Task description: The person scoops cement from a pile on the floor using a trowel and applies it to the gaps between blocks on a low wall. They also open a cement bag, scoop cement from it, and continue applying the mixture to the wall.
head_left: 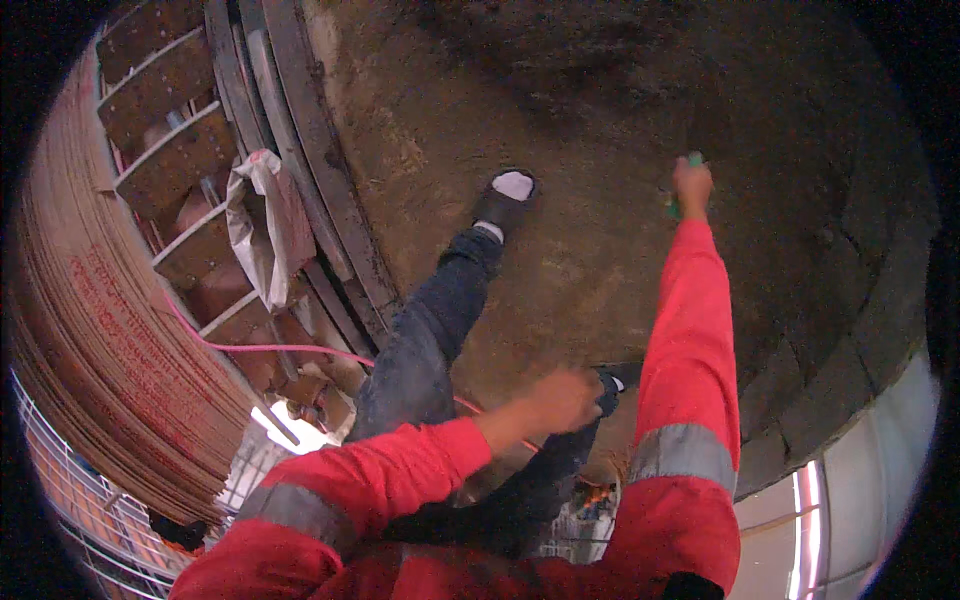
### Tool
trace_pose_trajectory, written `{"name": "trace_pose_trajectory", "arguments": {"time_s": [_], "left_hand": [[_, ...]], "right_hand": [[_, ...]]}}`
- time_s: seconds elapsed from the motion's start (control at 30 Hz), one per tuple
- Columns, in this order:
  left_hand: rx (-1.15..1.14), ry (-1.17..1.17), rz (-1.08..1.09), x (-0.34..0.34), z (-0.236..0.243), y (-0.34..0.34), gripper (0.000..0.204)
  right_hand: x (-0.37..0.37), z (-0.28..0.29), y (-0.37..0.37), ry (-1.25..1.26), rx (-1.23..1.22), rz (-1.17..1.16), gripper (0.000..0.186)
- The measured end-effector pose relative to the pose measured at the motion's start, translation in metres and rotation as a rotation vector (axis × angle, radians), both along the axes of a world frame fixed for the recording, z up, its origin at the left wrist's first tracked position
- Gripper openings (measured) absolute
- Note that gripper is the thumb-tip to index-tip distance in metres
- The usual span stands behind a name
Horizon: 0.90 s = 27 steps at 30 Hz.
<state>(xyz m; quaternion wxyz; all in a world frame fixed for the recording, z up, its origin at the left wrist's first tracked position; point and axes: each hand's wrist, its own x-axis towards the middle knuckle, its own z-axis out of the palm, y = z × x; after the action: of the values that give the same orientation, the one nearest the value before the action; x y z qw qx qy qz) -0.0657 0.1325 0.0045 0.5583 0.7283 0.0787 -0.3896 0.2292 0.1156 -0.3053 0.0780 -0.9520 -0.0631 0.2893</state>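
Observation:
My right hand (pixel 692 185) is stretched out ahead on a red sleeve with a grey band, closed around a small green object (pixel 683 178) whose kind I cannot tell. My left hand (pixel 562 399) hangs blurred near my waist, fingers loosely curled with nothing seen in it. One leg in dark jeans steps forward, and its black slipper with a white sock (pixel 506 198) lands on the brown dirt floor (pixel 600 120).
At the left stands a tall stack of brown boards (pixel 100 330). Beside it lie wooden formwork frames (pixel 160 150) with a white bag (pixel 262 225) draped over them and a pink cord (pixel 260 347). A grey block kerb (pixel 850 360) curves along the right. Wire mesh (pixel 70 500) shows at the lower left.

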Motion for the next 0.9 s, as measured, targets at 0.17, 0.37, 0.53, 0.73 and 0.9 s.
{"name": "trace_pose_trajectory", "arguments": {"time_s": [0.17, 0.37, 0.53, 0.73, 0.9], "left_hand": [[-0.322, 0.418, 0.041, 0.030, 0.037, 0.072, 0.036], [-0.350, 0.227, 0.178, 0.018, 0.051, 0.083, 0.036], [-0.376, 0.181, 0.210, 0.007, 0.055, 0.078, 0.037], [-0.367, 0.155, 0.266, 0.002, 0.048, 0.069, 0.038], [-0.319, 0.093, 0.292, -0.003, 0.029, 0.050, 0.039]], "right_hand": [[-0.102, -0.015, 0.142, -0.014, 0.173, -0.301, 0.030], [-0.248, 0.002, 0.117, 0.061, 0.481, -0.278, 0.040], [-0.317, -0.006, 0.015, -0.093, 0.007, -0.268, 0.042], [-0.251, -0.025, 0.137, 0.289, 0.270, -0.478, 0.039], [-0.192, -0.024, 0.228, 0.562, 0.818, -1.017, 0.020]]}}
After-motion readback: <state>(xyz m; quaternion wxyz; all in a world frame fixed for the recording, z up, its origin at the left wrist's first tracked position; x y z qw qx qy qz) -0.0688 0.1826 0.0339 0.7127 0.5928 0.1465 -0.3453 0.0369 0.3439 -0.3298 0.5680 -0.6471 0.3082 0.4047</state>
